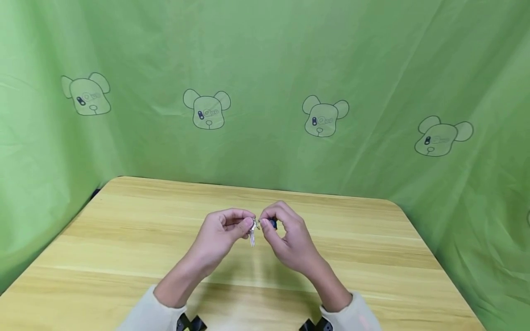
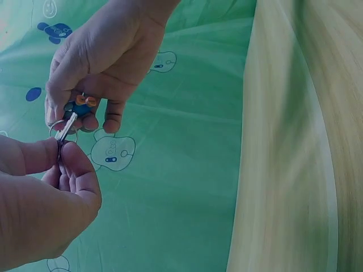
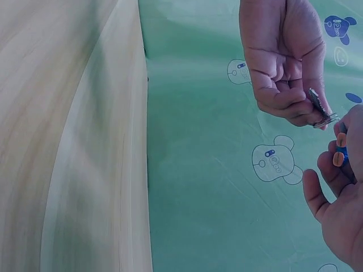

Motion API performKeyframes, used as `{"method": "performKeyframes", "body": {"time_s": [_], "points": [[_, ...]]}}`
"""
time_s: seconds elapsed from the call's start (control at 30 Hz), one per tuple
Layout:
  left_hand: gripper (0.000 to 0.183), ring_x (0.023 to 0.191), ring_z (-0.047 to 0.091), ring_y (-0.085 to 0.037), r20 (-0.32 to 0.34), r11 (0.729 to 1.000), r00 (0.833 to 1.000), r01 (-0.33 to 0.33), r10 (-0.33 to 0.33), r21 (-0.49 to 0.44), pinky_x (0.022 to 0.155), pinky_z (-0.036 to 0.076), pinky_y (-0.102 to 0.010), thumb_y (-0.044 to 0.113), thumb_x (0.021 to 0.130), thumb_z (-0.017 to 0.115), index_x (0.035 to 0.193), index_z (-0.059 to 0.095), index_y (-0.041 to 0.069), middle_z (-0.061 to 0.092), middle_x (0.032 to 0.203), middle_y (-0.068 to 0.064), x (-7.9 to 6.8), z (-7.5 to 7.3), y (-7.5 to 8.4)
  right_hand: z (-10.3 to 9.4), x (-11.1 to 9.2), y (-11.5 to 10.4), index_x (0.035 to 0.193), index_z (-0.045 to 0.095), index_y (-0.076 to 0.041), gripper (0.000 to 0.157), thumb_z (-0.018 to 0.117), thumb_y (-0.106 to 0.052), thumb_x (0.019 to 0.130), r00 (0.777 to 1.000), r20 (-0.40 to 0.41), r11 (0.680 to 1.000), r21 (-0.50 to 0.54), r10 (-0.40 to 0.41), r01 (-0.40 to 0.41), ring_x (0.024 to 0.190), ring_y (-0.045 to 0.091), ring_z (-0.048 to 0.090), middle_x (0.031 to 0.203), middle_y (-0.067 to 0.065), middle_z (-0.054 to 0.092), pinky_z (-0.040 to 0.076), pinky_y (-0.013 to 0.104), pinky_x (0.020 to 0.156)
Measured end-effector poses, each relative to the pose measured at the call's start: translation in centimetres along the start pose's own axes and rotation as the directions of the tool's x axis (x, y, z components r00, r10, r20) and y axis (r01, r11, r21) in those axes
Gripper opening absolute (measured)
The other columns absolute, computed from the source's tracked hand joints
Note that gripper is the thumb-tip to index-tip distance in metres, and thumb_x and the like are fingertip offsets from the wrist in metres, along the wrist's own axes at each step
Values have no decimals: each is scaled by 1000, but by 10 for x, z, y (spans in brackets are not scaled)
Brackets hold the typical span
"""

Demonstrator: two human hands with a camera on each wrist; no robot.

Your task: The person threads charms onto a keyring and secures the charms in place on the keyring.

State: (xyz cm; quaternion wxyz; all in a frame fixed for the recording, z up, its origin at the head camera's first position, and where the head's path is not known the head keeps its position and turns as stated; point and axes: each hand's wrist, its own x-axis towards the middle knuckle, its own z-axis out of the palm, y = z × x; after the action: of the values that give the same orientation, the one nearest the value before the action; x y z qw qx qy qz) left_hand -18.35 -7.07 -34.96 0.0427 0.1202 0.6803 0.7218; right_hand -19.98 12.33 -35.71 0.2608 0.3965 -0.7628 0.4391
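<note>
My left hand [image 1: 219, 232] pinches a silver key [image 1: 252, 238] between thumb and forefinger, above the middle of the table. In the left wrist view the key [image 2: 69, 124] points up from the fingertips, with a thin metal ring [image 2: 76, 136] beside it. Close on the other side, my right hand [image 1: 291, 234] pinches at the ring's fitting with thumb and forefinger. A small blue charm with orange parts [image 2: 82, 106] sits within the right fingers, partly hidden by them. Both hands' fingertips nearly meet in the head view.
Below the hands lies a light wood-grain table [image 1: 124, 239] with rounded far corners. A green curtain [image 1: 265, 156] printed with bear faces hangs behind it and along both sides. Black wrist mounts [image 1: 192, 323] show at the pale sleeves [image 1: 352, 315].
</note>
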Motion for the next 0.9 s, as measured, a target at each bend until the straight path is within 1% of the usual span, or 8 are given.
{"method": "performKeyframes", "body": {"time_s": [0.2, 0.33, 0.4, 0.6, 0.73, 0.9], "points": [[19, 88, 66, -18, 18, 999, 1000, -14, 13, 34, 86, 58, -30, 9, 100, 66, 114, 70, -4, 69, 101, -12, -1, -2, 1, -1, 0, 0, 99, 64, -8, 15, 63, 6, 94, 1000, 8, 1000, 9, -20, 20, 84, 14, 55, 95, 1, 60, 50, 24, 71], [21, 88, 65, -17, 46, 999, 999, -24, 23, 21, 87, 58, -30, 10, 101, 65, 115, 69, -5, 69, 101, -13, -2, -2, 2, -1, -1, 0, 99, 64, -7, 17, 63, 9, 93, 999, 10, 999, 11, -37, 37, 86, 15, 56, 96, 2, 61, 52, 25, 73], [21, 88, 65, -17, 62, 1000, 998, -24, 24, 7, 87, 58, -30, 10, 100, 65, 114, 68, -6, 69, 101, -12, -2, -2, 2, -2, -1, 0, 100, 64, -7, 16, 63, 8, 94, 999, 12, 999, 16, -40, 40, 87, 15, 57, 97, 2, 61, 52, 26, 75], [22, 89, 66, -16, 97, 1000, 995, -2, 5, -31, 89, 57, -30, 8, 101, 64, 116, 66, -8, 69, 104, -13, -2, -4, 1, -2, -1, 0, 101, 65, -7, 9, 61, 0, 99, 998, 17, 998, 25, -58, 57, 89, 16, 60, 96, 7, 65, 54, 28, 78], [23, 90, 66, -16, 98, 999, 995, 13, -8, -47, 89, 57, -30, 9, 101, 64, 116, 66, -8, 69, 104, -12, -1, -4, 1, -2, 0, 0, 101, 65, -7, 8, 60, -1, 100, 997, 20, 997, 32, -73, 72, 90, 17, 61, 95, 9, 65, 54, 29, 79], [24, 88, 65, -15, 103, 998, 994, 27, -21, -58, 88, 57, -30, 9, 101, 64, 116, 66, -9, 69, 101, -9, 0, -4, 0, -3, 0, 0, 101, 65, -7, 8, 61, 0, 99, 996, 22, 996, 33, -87, 86, 90, 17, 61, 95, 8, 65, 54, 29, 80]]}}
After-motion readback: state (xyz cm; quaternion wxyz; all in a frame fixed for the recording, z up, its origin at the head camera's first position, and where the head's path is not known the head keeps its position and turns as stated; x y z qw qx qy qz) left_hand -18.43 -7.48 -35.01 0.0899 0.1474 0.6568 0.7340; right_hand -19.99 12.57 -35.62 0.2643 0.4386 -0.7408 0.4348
